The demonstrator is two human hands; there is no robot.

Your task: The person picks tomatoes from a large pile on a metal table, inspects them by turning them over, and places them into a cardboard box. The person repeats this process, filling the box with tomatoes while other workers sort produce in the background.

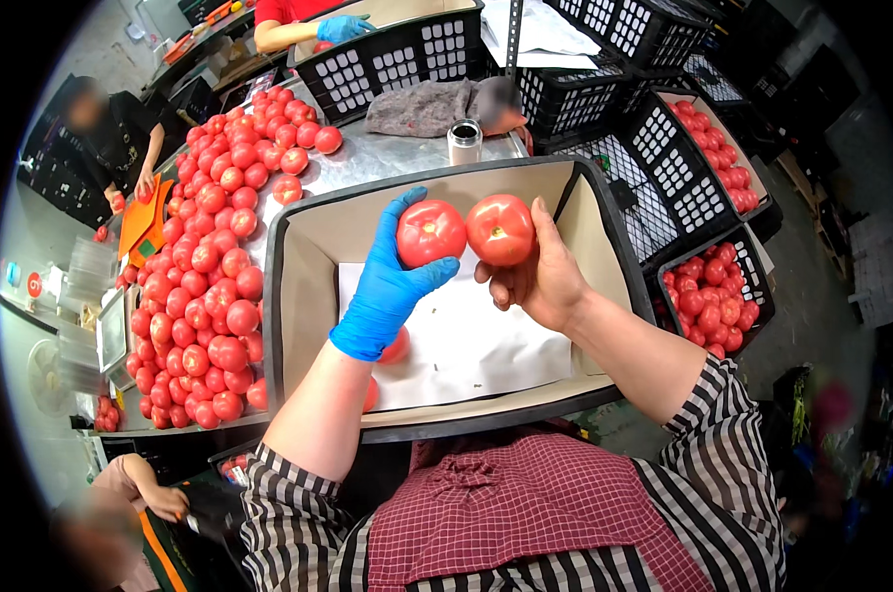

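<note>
Over a paper-lined black crate (279,261), I hold two tomatoes close together. My left hand (387,281), in a blue glove, is closed around one red tomato (431,234), its stem scar facing up. Bare, my right hand (547,271) grips the other tomato (501,230), which looks slightly more orange. Below them, a white paper sheet (476,355) lies on the crate's bottom with a few small dark bits on it. Partly hidden behind my left forearm, another tomato (395,347) rests in the crate.
A big heap of tomatoes (205,296) covers the metal table on the left. Behind the crate stand a white jar (464,143) and a grey cloth (422,109). Tomato-filled crates (711,301) are at the right. A co-worker's gloved hand (343,28) is at the far crate (387,64).
</note>
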